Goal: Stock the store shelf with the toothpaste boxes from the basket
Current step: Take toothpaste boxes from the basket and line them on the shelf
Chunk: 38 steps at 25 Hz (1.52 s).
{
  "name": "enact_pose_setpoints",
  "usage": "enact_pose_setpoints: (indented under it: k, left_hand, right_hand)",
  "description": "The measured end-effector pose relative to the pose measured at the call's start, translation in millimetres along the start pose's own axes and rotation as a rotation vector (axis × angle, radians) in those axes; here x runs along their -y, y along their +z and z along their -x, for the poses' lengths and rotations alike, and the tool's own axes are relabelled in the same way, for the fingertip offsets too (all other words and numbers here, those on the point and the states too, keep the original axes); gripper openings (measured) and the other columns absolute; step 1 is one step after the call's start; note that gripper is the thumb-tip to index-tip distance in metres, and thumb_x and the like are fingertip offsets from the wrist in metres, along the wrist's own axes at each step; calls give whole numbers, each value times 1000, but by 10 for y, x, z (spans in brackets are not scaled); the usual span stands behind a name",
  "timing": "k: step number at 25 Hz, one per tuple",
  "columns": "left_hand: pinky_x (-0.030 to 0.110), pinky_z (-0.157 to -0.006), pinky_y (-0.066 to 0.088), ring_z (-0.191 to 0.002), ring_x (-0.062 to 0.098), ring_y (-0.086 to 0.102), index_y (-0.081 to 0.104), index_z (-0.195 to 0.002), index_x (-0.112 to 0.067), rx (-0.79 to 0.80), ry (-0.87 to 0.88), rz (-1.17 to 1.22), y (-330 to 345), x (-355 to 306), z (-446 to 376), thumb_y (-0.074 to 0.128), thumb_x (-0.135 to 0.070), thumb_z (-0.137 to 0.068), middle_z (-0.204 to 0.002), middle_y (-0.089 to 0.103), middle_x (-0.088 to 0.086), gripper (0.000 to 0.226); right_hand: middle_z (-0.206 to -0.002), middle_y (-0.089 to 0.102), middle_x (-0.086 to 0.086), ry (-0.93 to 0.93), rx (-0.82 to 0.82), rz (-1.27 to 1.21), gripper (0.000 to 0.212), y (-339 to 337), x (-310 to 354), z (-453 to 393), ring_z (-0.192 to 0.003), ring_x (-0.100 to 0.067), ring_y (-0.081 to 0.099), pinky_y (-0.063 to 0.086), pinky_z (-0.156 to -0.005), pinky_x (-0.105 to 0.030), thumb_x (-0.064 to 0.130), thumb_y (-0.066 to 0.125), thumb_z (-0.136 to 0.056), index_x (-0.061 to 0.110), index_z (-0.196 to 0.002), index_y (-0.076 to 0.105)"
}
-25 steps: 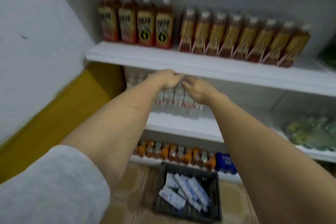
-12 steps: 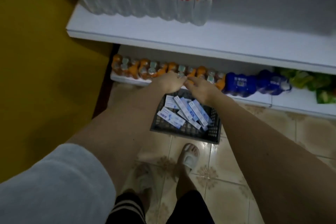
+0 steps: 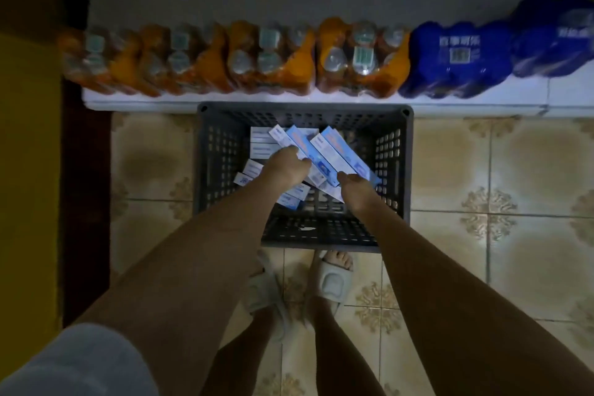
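A dark plastic basket [image 3: 302, 108] stands on the tiled floor against the lowest shelf. Several blue-and-white toothpaste boxes [image 3: 334, 151] lie jumbled inside it. Both my arms reach down into the basket. My left hand [image 3: 284, 167] is over the pile, its fingers curled onto a long box near the middle. My right hand [image 3: 356, 191] is at the near end of the two blue boxes on the right, fingers curled down onto one of them. My fingertips are mostly hidden behind my knuckles.
The white bottom shelf [image 3: 257, 103] behind the basket holds wrapped packs of orange bottles [image 3: 270, 58] and blue packs [image 3: 456, 58] to the right. My feet in pale slippers [image 3: 331, 280] stand just before the basket. A yellow wall [image 3: 29, 170] runs along the left.
My view dropped from the upper shelves to the floor. Both hands came down from the middle shelf into the basket and closed onto the toothpaste boxes.
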<state>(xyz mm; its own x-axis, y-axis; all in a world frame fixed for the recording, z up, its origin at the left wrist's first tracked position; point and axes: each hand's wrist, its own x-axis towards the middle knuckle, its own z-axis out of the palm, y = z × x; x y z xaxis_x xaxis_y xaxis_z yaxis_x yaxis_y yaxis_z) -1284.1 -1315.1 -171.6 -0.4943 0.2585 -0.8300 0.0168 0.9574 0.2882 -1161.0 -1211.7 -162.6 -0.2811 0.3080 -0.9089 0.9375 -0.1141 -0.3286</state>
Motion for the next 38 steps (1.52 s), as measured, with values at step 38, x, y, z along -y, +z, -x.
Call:
enact_pose_setpoints:
  k: [38]
  left_hand:
    - [29, -85, 55, -103, 24, 61, 60, -105, -11, -6, -184, 855, -1093, 236, 1037, 63, -22, -95, -124, 58, 14, 15]
  right_hand:
    - [-117, 63, -21, 23, 82, -901, 17, -343, 141, 1207, -99, -27, 65, 58, -80, -30, 19, 55, -99, 6, -107, 61]
